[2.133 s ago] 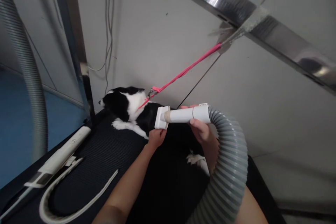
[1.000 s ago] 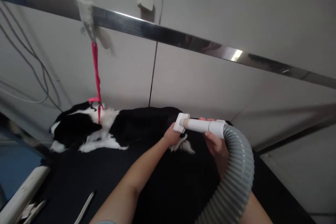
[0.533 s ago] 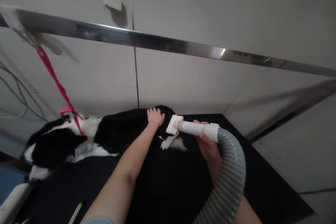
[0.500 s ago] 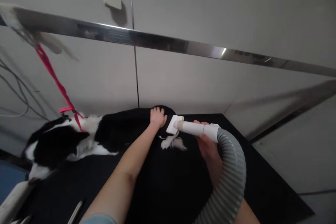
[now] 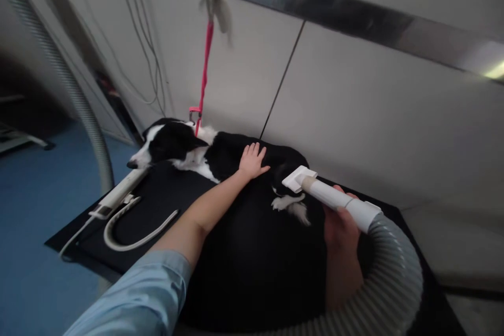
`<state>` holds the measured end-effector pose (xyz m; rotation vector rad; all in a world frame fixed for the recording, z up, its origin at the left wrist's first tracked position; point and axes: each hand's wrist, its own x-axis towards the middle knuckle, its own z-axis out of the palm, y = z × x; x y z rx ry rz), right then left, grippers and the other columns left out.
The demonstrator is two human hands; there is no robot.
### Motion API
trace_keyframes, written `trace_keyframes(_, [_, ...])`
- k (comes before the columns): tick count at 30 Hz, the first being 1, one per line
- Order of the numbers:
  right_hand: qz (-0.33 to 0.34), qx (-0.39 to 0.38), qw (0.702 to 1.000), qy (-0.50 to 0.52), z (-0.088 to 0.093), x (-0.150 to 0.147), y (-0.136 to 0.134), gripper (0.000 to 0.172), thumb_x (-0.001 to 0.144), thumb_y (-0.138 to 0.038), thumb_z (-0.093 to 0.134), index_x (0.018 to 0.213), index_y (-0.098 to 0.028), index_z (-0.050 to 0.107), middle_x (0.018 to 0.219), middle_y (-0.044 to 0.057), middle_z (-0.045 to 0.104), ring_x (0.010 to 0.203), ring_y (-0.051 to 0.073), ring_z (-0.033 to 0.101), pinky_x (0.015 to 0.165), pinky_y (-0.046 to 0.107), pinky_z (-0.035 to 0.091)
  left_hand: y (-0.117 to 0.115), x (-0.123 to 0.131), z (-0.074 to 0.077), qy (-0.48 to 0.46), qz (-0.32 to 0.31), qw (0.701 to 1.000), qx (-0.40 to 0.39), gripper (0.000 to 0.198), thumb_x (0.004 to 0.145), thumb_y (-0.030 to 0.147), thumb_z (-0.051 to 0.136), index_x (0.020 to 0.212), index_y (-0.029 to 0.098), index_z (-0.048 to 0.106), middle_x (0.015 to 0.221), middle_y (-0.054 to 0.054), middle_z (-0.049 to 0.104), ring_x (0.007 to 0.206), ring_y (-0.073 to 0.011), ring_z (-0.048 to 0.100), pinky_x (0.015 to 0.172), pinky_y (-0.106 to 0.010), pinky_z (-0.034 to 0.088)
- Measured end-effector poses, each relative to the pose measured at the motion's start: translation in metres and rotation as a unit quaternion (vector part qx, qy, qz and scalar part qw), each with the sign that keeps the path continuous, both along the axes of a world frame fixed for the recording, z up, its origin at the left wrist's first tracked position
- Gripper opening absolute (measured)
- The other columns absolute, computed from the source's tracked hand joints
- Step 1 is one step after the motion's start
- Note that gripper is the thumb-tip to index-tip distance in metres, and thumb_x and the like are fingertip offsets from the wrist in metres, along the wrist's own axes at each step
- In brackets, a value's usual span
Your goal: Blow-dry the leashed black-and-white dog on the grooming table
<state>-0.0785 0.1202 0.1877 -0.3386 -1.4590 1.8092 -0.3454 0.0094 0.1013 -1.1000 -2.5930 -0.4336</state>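
A black-and-white dog [image 5: 232, 155] lies along the wall on a black table [image 5: 252, 268], its head at the left. My left hand [image 5: 252, 161] rests on the dog's back with fingers spread. In my right hand [image 5: 346, 226] is the white tube of a dryer or vacuum hose [image 5: 334, 197], fingers wrapped round it. Its flat white nozzle [image 5: 300, 178] is at the dog's hindquarters, near the white hind paw and tail tip [image 5: 289, 205]. I cannot tell whether the nozzle touches the fur. A ribbed grey hose [image 5: 401, 273] curves down from the tube.
A pink leash [image 5: 206, 63] runs from the metal bar [image 5: 315, 2] to the dog's neck. At the table's left lie a white handheld device [image 5: 122, 189] with a cord and a curved pale strip [image 5: 129, 247]. Another grey hose [image 5: 74, 84] hangs above the blue floor [image 5: 35, 210].
The view has swung left, bringing the dog's head, floor and second hose into sight. My left hand has slid along the back toward the head, its fingers spreading. The nozzle stays by the hindquarters.
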Motion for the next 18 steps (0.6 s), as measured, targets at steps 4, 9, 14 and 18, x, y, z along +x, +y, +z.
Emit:
trace_keyframes(4, [0.019,-0.054,0.998,0.037,-0.005,-0.016,-0.011,0.038,0.064,-0.033,0.075,0.100,-0.038,0.062,0.115,-0.003,0.068,0.133,0.028,0.049,0.114,0.052,0.037,-0.057,-0.025,0.002,-0.021,0.045,0.999,0.011,0.087,0.083,0.064,0.053,0.150,0.012,0.035,0.159,-0.018,0.025,0.147,-0.0340,0.017,0.120,-0.047,0.006])
trace_keyframes(9, [0.073,-0.057,0.994,0.051,0.000,-0.050,-0.035,0.047,0.055,-0.033,0.080,0.099,-0.034,0.063,0.110,-0.001,0.070,0.125,0.028,0.056,0.116,0.059,0.031,-0.108,-0.039,0.003,-0.038,0.164,0.985,0.025,0.075,0.089,0.059,0.046,0.152,0.020,0.033,0.162,-0.014,0.014,0.149,-0.0366,0.006,0.115,-0.058,0.017])
trace_keyframes(14, [0.160,-0.036,0.984,0.067,0.003,-0.084,-0.067,0.054,0.054,-0.034,0.085,0.102,-0.031,0.061,0.113,0.000,0.069,0.121,0.027,0.059,0.114,0.058,0.034,-0.138,-0.033,-0.018,-0.038,0.099,0.994,0.039,0.070,0.089,0.038,0.053,0.152,0.015,0.033,0.161,-0.018,0.015,0.148,-0.0341,0.015,0.114,-0.050,0.026])
trace_keyframes(18, [0.206,-0.024,0.975,0.077,0.008,-0.106,-0.098,0.051,0.062,-0.028,0.079,0.109,-0.031,0.059,0.121,0.001,0.067,0.128,0.025,0.053,0.117,0.057,0.030,-0.182,-0.036,-0.015,-0.076,-0.017,0.996,0.043,0.040,0.091,0.026,0.045,0.126,0.014,0.061,0.140,-0.015,0.052,0.127,-0.0231,0.051,0.105,-0.034,0.041])
